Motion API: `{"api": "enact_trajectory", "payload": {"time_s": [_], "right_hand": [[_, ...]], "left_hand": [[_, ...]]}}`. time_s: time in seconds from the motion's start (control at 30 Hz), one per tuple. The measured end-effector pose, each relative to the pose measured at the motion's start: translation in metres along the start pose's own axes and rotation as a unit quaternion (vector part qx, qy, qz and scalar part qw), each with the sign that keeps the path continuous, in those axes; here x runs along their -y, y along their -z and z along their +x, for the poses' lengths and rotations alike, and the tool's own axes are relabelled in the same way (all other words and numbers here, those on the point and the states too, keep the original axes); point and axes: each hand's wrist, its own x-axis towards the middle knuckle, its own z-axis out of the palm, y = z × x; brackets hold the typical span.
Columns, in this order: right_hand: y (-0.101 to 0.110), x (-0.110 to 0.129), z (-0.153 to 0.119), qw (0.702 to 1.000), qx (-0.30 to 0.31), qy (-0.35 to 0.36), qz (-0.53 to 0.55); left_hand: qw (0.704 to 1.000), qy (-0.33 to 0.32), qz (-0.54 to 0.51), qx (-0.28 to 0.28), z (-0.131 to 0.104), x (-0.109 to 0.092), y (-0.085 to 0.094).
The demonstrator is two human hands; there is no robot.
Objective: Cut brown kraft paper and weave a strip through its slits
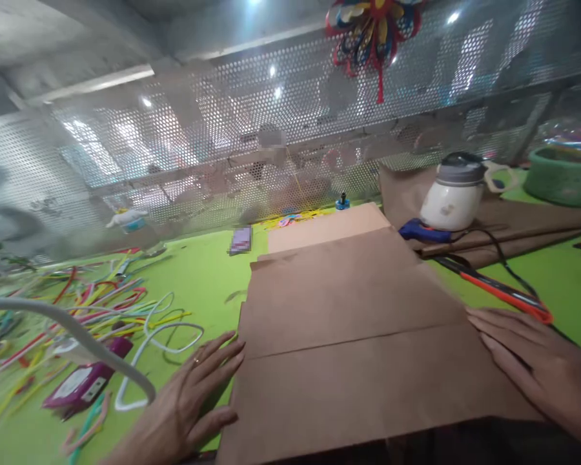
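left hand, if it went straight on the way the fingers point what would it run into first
Most likely the left edge of the brown sheet: the left hand points up and right, its fingertips right at that edge. Whether they already touch it is hard to tell.

Head camera, one view. Station: above the near edge of the sheet [339, 387]. Aim: forward and down, along the sheet, across the table [208, 278] to the mesh [198, 142] behind it. Range: close to the sheet, which fills the lower middle; mesh well beyond. Tilt: slight.
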Motion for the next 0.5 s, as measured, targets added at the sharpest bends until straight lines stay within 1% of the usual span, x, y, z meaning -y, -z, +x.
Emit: {"api": "enact_trajectory", "payload": {"time_s": [0.07,0.13,0.2,0.27,0.3,0.33,0.4,0.43,0.47,0.5], "right_hand": [[0.002,0.001,-0.001,0.999,-0.002,0.031,-0.022],[0.005,0.002,0.001,0.999,-0.016,0.03,-0.02],[0.01,0.001,0.007,0.999,-0.013,0.034,-0.016],[0.016,0.0,0.018,0.998,0.006,0.052,-0.034],[0.019,0.001,0.025,0.996,0.023,0.066,-0.05],[0.022,0.004,0.034,0.994,0.043,0.078,-0.067],[0.027,0.018,0.054,0.986,0.101,0.102,-0.086],[0.029,0.029,0.065,0.98,0.135,0.119,-0.087],[0.031,0.044,0.075,0.97,0.183,0.143,-0.076],[0.033,0.06,0.085,0.964,0.207,0.159,-0.061]], "left_hand": [[0.999,0.023,-0.013,-0.029,-0.007,0.001,-0.007],[0.998,0.039,-0.02,-0.047,-0.011,0.002,-0.009],[0.997,0.042,-0.011,-0.058,-0.008,0.002,-0.005],[0.998,0.027,0.006,-0.051,0.003,0.0,0.006],[0.999,0.012,0.012,-0.039,0.011,-0.002,0.012],[1.0,0.012,0.013,-0.013,0.021,-0.006,0.018],[1.0,0.015,0.01,0.023,0.044,-0.021,0.028],[0.999,0.022,0.018,0.036,0.055,-0.031,0.032],[0.998,0.027,0.027,0.056,0.066,-0.043,0.035],[0.997,0.015,0.027,0.077,0.077,-0.055,0.037]]}}
